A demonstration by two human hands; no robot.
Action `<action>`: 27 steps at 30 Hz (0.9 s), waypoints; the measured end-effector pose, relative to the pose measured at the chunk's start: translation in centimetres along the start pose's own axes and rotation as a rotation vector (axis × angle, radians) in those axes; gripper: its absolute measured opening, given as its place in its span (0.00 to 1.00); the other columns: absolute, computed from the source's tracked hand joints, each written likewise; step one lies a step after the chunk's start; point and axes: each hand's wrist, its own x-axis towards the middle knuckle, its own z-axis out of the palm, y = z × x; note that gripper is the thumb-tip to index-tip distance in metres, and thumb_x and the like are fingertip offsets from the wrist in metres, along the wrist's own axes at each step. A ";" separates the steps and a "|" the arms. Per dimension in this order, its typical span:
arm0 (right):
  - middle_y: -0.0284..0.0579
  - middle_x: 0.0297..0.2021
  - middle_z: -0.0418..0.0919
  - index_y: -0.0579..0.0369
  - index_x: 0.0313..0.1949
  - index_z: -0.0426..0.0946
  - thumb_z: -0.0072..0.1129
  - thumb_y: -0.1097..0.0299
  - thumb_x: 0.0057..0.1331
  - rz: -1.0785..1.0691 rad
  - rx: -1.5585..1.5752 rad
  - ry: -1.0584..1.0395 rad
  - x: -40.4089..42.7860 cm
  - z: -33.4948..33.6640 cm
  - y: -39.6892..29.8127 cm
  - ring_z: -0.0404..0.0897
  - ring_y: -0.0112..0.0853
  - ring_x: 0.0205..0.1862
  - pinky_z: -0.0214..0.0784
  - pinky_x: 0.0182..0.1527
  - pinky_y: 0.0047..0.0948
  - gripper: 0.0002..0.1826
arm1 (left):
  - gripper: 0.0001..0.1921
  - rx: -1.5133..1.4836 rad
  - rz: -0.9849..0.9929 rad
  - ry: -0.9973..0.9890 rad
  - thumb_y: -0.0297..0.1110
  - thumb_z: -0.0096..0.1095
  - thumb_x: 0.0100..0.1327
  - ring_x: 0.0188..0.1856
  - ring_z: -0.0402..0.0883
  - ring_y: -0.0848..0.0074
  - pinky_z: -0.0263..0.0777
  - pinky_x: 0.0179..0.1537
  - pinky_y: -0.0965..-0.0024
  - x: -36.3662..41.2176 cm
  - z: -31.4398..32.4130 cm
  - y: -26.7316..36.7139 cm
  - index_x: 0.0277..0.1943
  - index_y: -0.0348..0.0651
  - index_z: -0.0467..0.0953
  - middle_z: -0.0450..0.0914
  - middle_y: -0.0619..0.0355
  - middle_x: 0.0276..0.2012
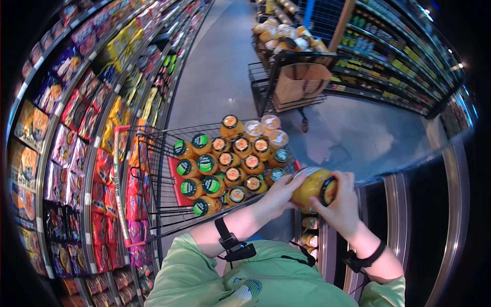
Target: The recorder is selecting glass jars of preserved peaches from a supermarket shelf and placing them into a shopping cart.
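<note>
Between my two hands is a large jar of yellow fruit (311, 187), tipped on its side with its dark lid to the right. My left hand (283, 193) grips the base end of the jar. Around the lid end curl the fingers of my right hand (341, 203). Just left of it stands a wire shopping cart (168, 134) with red trim, holding several similar upright jars. Some have green-and-black lids (206, 163), others dark lids with orange labels (233, 174). Several clear-lidded tubs (278, 138) sit at the cart's far right corner.
Snack-packet shelves (69, 149) line the left side. Ahead, a second cart (264, 86) holds packaged goods and a brown paper bag (303, 82). Bottle shelves (383, 57) rise behind it. Metal-edged shelving (395, 230) with several jars (310, 240) is close on my right.
</note>
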 end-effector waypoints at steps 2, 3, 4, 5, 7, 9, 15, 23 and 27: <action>0.55 0.45 0.64 0.59 0.53 0.61 0.74 0.60 0.47 0.032 0.034 -0.133 2.3 4.9 0.5 0.75 0.51 0.42 0.73 0.41 0.41 0.39 | 0.29 -0.071 0.009 0.033 0.56 0.54 0.67 0.52 0.78 0.71 0.78 0.47 0.62 0.3 -4.7 -0.1 0.62 0.44 0.65 0.74 0.56 0.54; 0.55 0.46 0.64 0.59 0.54 0.60 0.74 0.60 0.47 0.048 0.056 -0.184 3.1 7.2 0.7 0.75 0.51 0.43 0.73 0.41 0.42 0.39 | 0.29 -0.079 -0.027 0.073 0.56 0.53 0.67 0.53 0.77 0.70 0.77 0.47 0.61 0.1 -6.4 0.3 0.63 0.45 0.66 0.73 0.56 0.55; 0.55 0.46 0.64 0.59 0.53 0.60 0.74 0.60 0.46 0.076 0.067 -0.244 4.1 9.5 0.8 0.75 0.52 0.43 0.73 0.42 0.43 0.40 | 0.29 -0.087 -0.057 0.117 0.57 0.52 0.68 0.54 0.77 0.70 0.77 0.48 0.61 -0.2 -8.3 0.8 0.63 0.47 0.66 0.73 0.55 0.56; 0.55 0.46 0.64 0.59 0.53 0.60 0.74 0.60 0.46 0.064 0.075 -0.269 5.0 11.5 0.7 0.75 0.52 0.43 0.73 0.42 0.43 0.40 | 0.29 -0.105 -0.051 0.139 0.57 0.52 0.68 0.54 0.77 0.70 0.77 0.48 0.61 -0.3 -9.9 1.1 0.63 0.47 0.66 0.73 0.55 0.56; 0.56 0.46 0.64 0.59 0.53 0.60 0.73 0.61 0.45 0.041 0.107 -0.344 6.9 15.2 0.3 0.75 0.53 0.42 0.73 0.42 0.44 0.39 | 0.25 -0.097 -0.086 0.256 0.55 0.46 0.70 0.57 0.75 0.70 0.72 0.55 0.56 -0.7 -13.2 1.5 0.66 0.56 0.64 0.72 0.60 0.58; 0.56 0.46 0.63 0.58 0.52 0.60 0.72 0.62 0.44 0.032 0.147 -0.415 9.0 18.6 -0.5 0.75 0.54 0.43 0.73 0.42 0.46 0.39 | 0.28 -0.157 -0.024 0.276 0.57 0.48 0.69 0.57 0.75 0.68 0.70 0.56 0.53 -0.8 -17.3 1.0 0.66 0.54 0.64 0.73 0.59 0.58; 0.55 0.48 0.64 0.58 0.54 0.62 0.71 0.60 0.46 -0.221 0.206 -0.560 16.5 28.6 -7.2 0.76 0.51 0.43 0.72 0.44 0.44 0.38 | 0.28 -0.344 0.243 0.672 0.59 0.47 0.68 0.50 0.79 0.67 0.77 0.45 0.58 -3.9 -26.9 2.8 0.61 0.47 0.67 0.75 0.57 0.54; 0.55 0.49 0.63 0.55 0.55 0.65 0.72 0.67 0.43 -0.457 0.264 -0.666 23.9 41.4 -18.1 0.74 0.53 0.49 0.71 0.49 0.47 0.38 | 0.30 -0.582 0.526 0.921 0.40 0.45 0.62 0.55 0.69 0.60 0.71 0.53 0.61 -8.7 -36.7 6.5 0.68 0.48 0.56 0.61 0.54 0.62; 0.54 0.50 0.63 0.53 0.56 0.65 0.71 0.68 0.43 -0.569 0.205 -0.752 26.8 47.0 -21.1 0.72 0.53 0.52 0.70 0.52 0.46 0.38 | 0.39 -0.459 0.531 0.978 0.26 0.45 0.57 0.54 0.68 0.60 0.64 0.58 0.59 -8.9 -40.6 7.0 0.73 0.56 0.47 0.58 0.58 0.68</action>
